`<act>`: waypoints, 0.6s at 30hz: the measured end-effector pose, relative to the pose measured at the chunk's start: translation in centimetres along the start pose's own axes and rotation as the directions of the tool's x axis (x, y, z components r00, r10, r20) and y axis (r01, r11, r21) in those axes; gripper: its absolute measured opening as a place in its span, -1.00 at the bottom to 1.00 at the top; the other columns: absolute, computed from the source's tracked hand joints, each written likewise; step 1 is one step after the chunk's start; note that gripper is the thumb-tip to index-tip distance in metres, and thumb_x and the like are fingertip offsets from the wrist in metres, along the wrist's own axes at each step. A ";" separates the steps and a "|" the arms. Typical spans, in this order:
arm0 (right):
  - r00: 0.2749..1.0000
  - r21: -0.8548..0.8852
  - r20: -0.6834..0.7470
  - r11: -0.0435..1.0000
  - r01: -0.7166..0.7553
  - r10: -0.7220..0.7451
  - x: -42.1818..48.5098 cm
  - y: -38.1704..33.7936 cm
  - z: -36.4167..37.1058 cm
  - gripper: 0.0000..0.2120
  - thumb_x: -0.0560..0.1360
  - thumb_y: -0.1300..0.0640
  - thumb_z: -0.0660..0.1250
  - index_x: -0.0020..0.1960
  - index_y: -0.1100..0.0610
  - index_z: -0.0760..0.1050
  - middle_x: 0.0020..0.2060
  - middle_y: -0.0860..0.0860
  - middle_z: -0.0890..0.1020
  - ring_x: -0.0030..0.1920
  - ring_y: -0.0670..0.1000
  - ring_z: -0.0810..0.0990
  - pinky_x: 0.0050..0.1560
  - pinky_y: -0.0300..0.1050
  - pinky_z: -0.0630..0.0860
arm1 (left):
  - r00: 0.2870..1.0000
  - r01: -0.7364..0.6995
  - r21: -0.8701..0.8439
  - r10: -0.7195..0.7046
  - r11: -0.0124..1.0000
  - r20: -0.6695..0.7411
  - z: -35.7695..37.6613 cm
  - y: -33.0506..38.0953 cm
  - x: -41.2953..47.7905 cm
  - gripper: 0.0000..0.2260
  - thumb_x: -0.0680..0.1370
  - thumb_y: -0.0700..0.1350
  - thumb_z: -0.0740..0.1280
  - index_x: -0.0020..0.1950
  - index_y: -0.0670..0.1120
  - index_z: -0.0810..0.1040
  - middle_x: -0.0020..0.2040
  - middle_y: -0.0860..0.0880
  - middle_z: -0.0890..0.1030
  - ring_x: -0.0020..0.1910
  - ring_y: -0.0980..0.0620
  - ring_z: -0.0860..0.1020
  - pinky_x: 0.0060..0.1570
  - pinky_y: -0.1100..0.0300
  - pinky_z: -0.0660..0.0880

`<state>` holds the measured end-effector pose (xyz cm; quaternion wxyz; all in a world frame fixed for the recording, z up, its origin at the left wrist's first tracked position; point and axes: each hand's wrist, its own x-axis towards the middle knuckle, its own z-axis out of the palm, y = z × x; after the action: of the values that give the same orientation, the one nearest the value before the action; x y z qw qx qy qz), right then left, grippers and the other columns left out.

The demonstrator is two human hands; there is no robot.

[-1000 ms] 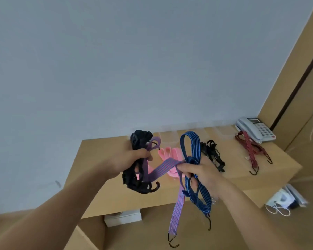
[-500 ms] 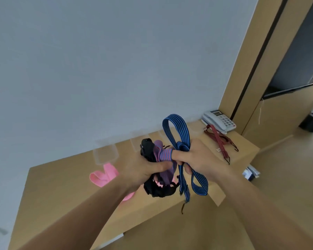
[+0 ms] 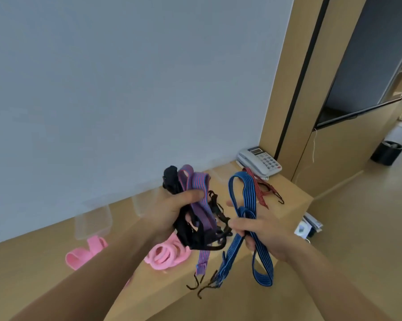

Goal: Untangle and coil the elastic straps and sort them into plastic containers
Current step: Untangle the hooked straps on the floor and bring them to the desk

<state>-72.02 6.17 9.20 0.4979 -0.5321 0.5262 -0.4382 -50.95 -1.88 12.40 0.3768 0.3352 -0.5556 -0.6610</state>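
Pale grey-blue wall (image 3: 125,89) fills most of the view, with a long wooden counter (image 3: 44,262) running along its foot towards a wood-panelled doorway on the right. Against the wall stand clear plastic containers (image 3: 92,222). They look empty, though being see-through they are hard to read. Near them lie pink straps (image 3: 165,253), loosely looped and not in any container. Further along, a red strap (image 3: 260,191) sprawls uncoiled just beside a telephone (image 3: 259,164).

Both hands are held up over the counter's front edge. The left hand (image 3: 172,212) is closed round a bundle: a black strap (image 3: 171,181) bunched up and a purple strap (image 3: 198,195) doubled beside it, with the thumb clamped across the purple webbing. The right hand (image 3: 267,235) pinches the blue strap (image 3: 248,195) where several of its runs cross, one loop standing above the fingers and another hanging below. The blue strap looks free of the bundle, and the two hands are apart, but I cannot tell whether any strand links them low down. Metal hooks (image 3: 195,287) dangle beneath both.

My reading is that untangling is the step in hand, early in the task, since nothing appears coiled or sorted yet. Next, the blue strap wants winding into an even coil. That calls for a free hand, so the black-and-purple bundle probably has to go down on the counter first. Mind the hooks — they could snag on the other straps.
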 end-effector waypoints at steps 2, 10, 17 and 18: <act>0.995 -0.059 0.087 0.998 -0.034 0.039 0.1 1.4 -1.6 -0.74 0.41 0.07 0.43 -0.04 0.25 0.56 -0.48 -0.02 0.47 -0.56 0.03 0.35 -0.42 -0.12 0.36 | 0.999 0.047 -0.112 -0.049 0.993 -0.017 1.7 0.5 1.7 -0.76 0.35 -0.12 0.41 -0.13 -0.29 0.58 -0.54 -0.08 0.48 -0.62 0.05 0.36 -0.54 0.27 0.37; 0.932 -0.026 0.323 0.986 -0.163 0.163 2.3 5.5 -8.0 -0.73 0.47 0.13 0.41 -0.38 0.10 0.46 -0.53 -0.03 0.46 -0.57 -0.01 0.36 -0.43 -0.16 0.36 | 0.985 0.175 -0.200 -0.173 0.964 0.029 6.8 1.3 6.6 -0.84 0.28 -0.03 0.45 -0.31 -0.12 0.64 -0.61 -0.05 0.35 -0.60 0.04 0.33 -0.50 0.28 0.34; 0.985 -0.113 0.096 0.985 -0.133 0.144 5.0 7.4 -12.4 -0.65 0.48 0.05 0.43 -0.45 0.05 0.46 -0.53 -0.02 0.46 -0.61 0.00 0.32 -0.41 -0.11 0.32 | 0.958 0.213 -0.176 -0.241 0.961 -0.156 5.8 1.3 10.2 -0.85 0.29 -0.10 0.46 -0.40 -0.09 0.54 -0.60 -0.04 0.34 -0.62 0.05 0.30 -0.51 0.27 0.28; 0.992 -0.079 0.063 0.991 -0.107 0.112 5.7 6.7 -13.3 -0.65 0.49 0.07 0.42 -0.45 0.08 0.46 -0.53 0.00 0.49 -0.61 0.00 0.33 -0.42 -0.10 0.31 | 0.947 0.245 -0.129 -0.265 0.961 -0.179 5.5 1.1 10.8 -0.83 0.32 -0.11 0.44 -0.44 -0.08 0.53 -0.60 -0.05 0.34 -0.62 0.03 0.30 -0.52 0.27 0.27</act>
<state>-85.71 -0.09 3.79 0.5182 -0.5354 0.5536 -0.3718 -60.81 -8.73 14.05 0.3578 0.4471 -0.4326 -0.6964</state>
